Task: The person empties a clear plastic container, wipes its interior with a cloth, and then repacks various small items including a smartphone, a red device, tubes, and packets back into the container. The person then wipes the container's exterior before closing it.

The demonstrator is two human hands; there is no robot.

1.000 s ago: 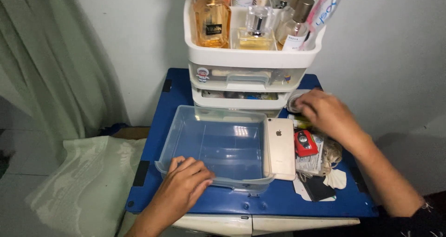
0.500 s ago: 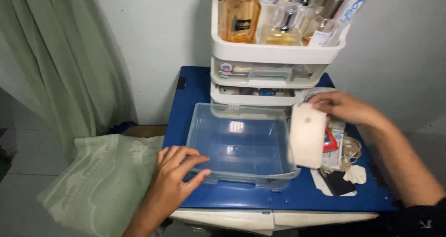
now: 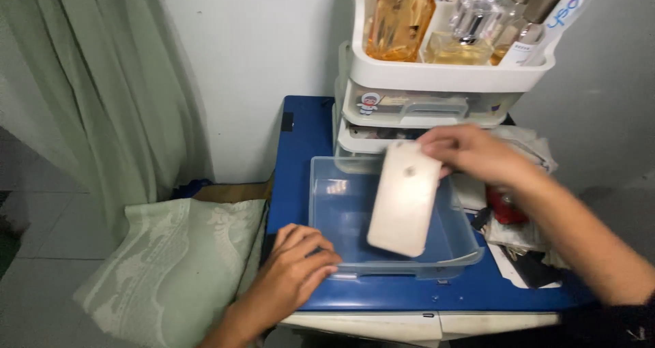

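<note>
Phone [image 3: 404, 199]: pale, rose-gold back showing, held tilted above the clear plastic bin [image 3: 392, 222], lower end over the bin's interior, not touching its floor as far as can be told; slightly blurred; screen side hidden.

Right hand [image 3: 467, 153]: fingers clamped on the phone's upper end; fingertips partly hidden behind the phone; forearm runs off the lower right edge.

Left hand [image 3: 295, 273]: fingers bent and close together, resting on the bin's near left corner and the blue counter [image 3: 300, 150]; wrist cut off at the bottom edge.

Clear plastic bin: open, rectangular, standing on the counter just before the white drawer unit [image 3: 430, 109]; inside appears bare where visible, part screened by the phone.

White drawer unit: stacked translucent drawers, contents hard to make out; top tray holds perfume bottles [image 3: 399, 20], their tops cut off by the frame.

Small clutter [image 3: 518, 232]: red item, papers, dark flat piece, right of the bin, partly hidden under the right forearm.

Green curtain [image 3: 82, 95] at left; green patterned cloth [image 3: 170, 259] below it, beside the counter.
</note>
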